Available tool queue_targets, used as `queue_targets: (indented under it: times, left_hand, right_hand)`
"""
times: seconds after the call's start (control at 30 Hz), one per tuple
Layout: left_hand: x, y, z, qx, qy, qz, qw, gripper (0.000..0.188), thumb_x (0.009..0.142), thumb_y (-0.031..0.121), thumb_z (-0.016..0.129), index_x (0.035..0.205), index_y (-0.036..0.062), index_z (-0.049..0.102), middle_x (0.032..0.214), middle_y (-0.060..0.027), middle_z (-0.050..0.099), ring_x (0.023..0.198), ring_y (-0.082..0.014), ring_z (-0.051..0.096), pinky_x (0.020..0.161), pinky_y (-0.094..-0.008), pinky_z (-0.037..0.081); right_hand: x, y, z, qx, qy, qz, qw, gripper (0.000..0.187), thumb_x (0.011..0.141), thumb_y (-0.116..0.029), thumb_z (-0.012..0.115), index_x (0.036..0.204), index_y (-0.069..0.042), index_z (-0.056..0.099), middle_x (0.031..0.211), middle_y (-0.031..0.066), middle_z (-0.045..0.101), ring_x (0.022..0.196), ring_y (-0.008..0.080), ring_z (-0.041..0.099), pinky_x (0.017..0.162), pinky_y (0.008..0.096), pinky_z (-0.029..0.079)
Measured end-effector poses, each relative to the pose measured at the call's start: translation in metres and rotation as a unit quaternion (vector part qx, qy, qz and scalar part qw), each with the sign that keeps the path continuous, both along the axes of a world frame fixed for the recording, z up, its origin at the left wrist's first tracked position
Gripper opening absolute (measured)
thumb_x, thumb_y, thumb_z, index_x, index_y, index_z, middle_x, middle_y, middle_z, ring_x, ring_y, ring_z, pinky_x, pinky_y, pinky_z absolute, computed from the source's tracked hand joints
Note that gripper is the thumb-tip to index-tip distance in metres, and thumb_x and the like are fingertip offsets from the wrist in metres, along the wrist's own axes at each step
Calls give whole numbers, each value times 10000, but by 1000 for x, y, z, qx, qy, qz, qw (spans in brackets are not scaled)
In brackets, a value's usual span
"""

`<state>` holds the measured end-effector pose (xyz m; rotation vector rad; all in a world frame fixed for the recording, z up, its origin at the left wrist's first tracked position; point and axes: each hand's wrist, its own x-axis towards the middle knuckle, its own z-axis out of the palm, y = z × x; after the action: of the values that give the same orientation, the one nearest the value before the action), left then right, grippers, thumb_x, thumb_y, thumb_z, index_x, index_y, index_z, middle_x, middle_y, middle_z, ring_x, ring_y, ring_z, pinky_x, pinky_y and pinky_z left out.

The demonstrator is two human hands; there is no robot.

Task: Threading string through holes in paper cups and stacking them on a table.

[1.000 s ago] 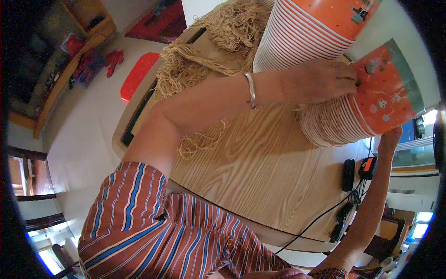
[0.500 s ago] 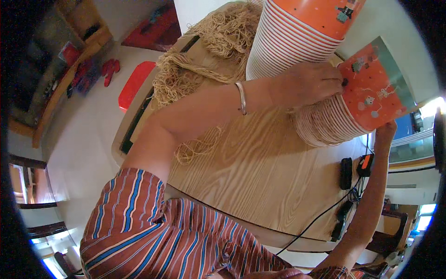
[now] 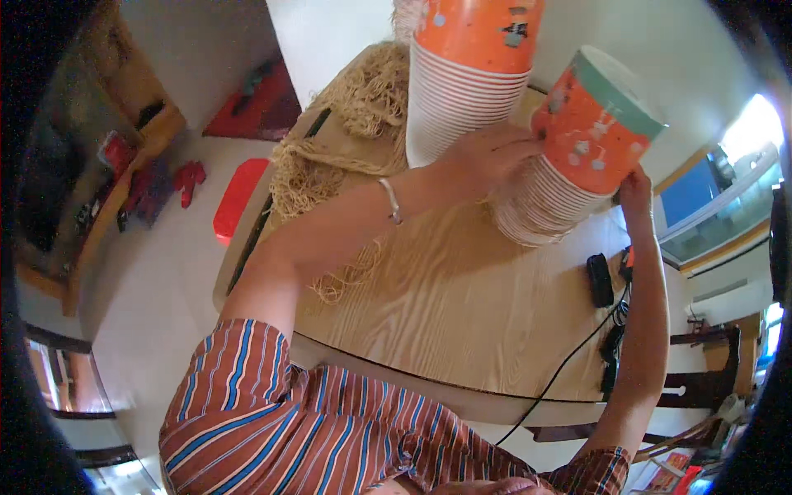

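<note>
- L hand (image 3: 499, 155) + R hand (image 3: 635, 194) grip short cup stack (image 3: 587, 148) betw. them, tilted, nr worktop's (image 3: 445, 289) R edge
- Tall cup stack (image 3: 469, 87) nr far edge
- Yarn pile (image 3: 363, 95) along L edge

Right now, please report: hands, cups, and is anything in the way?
Left hand on small stack, left side; right hand at its right. Small stack upside down. Tall stack close beyond left hand; yarn heaped on table, farther left.

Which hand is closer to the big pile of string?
Left. The left hand is right of the string pile; the right hand is farther right, against the smaller cup stack.
</note>
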<state>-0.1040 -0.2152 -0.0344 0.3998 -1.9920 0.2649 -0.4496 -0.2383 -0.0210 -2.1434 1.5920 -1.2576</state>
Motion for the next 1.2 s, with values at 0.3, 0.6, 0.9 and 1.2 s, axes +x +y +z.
queue_targets:
  times: [0.3,0.6,0.9,1.2]
  left_hand:
    - [29,40,14,-28,-41,26,998,284,750,33,654,1031,46,620,1027,-94,622,942,-269,618,809,-347,538]
    - [70,35,116,-15,112,72,991,443,815,77,647,1229,23,498,1222,-190,478,1137,-345,484,956,-401,427]
    - [79,-59,177,272,169,120,940,1096,636,467,812,1393,-75,234,1331,-247,336,1228,-319,435,779,-381,551]
    - [76,-106,155,319,186,117,922,1304,495,558,836,1462,19,147,1357,-254,360,1248,-419,414,1046,-421,399]
  right_hand:
    - [32,56,3,-127,-145,-83,978,201,913,-11,455,1066,-18,585,975,89,636,916,171,609,839,308,477]
    - [65,92,-9,-211,114,-60,969,139,881,18,489,999,1,560,960,154,574,916,320,577,820,367,469]
    - [130,110,67,-178,14,8,984,174,901,17,500,1042,-30,592,1031,86,610,953,190,585,842,295,456]
    - [231,86,73,-93,67,109,987,403,814,43,551,1211,-21,520,1216,200,539,1167,376,501,1003,431,391]
